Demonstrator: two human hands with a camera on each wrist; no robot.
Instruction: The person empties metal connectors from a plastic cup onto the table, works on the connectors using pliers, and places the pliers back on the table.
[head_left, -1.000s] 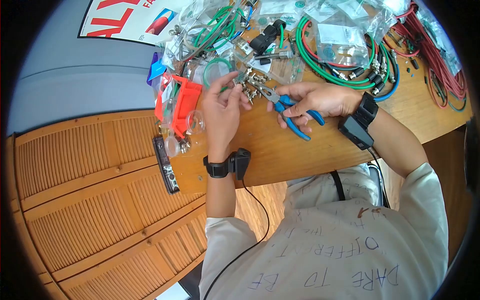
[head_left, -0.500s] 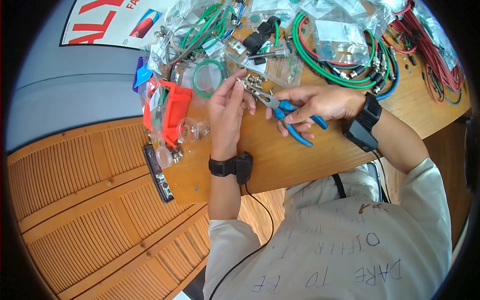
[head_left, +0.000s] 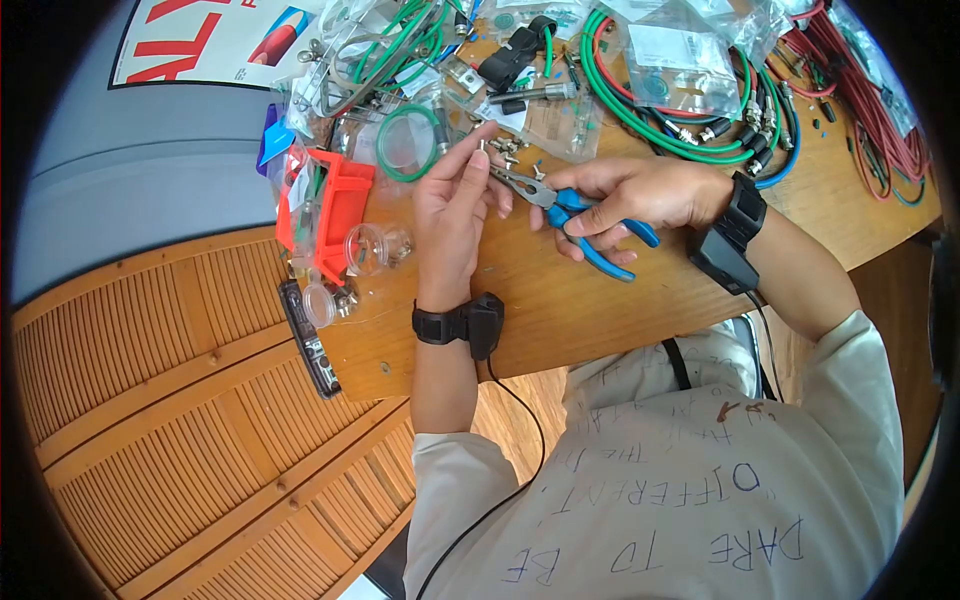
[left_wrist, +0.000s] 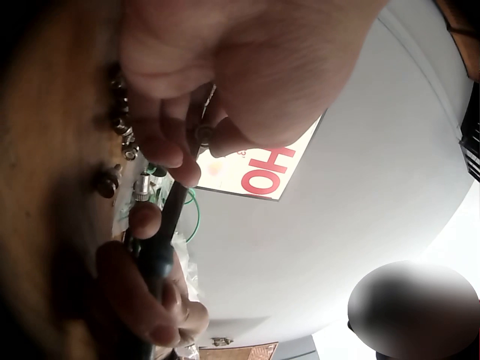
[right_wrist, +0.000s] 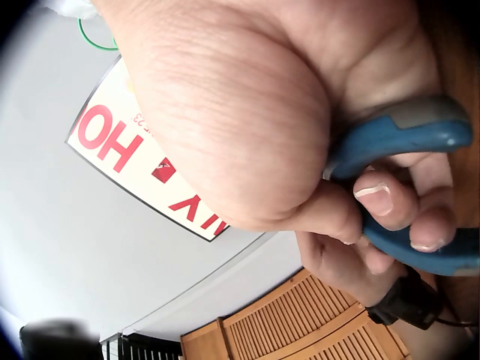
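Between thumb and forefinger, the left hand (head_left: 455,215) pinches a small metal connector (head_left: 482,146), which shows as a round metal end (left_wrist: 203,135) in the left wrist view. Blue-handled pliers (head_left: 562,206) are gripped by the right hand (head_left: 640,200), fingers curled round the handles (right_wrist: 420,135). The plier tips reach the left fingertips at the connector; whether the jaws clamp it cannot be told. Loose metal connectors (head_left: 510,150) lie on the table just beyond the tips.
An orange-red bin (head_left: 343,210), a clear round jar (head_left: 367,249) and a black tool (head_left: 310,340) stand left. Green cable coils (head_left: 620,120), plastic bags (head_left: 680,70) and red cables (head_left: 870,100) cover the far side of the wooden table (head_left: 540,300).
The pliers and both hands have stayed together, shifting only slightly. The left fingers have risen a little, with the small connector now showing more clearly above the thumb.
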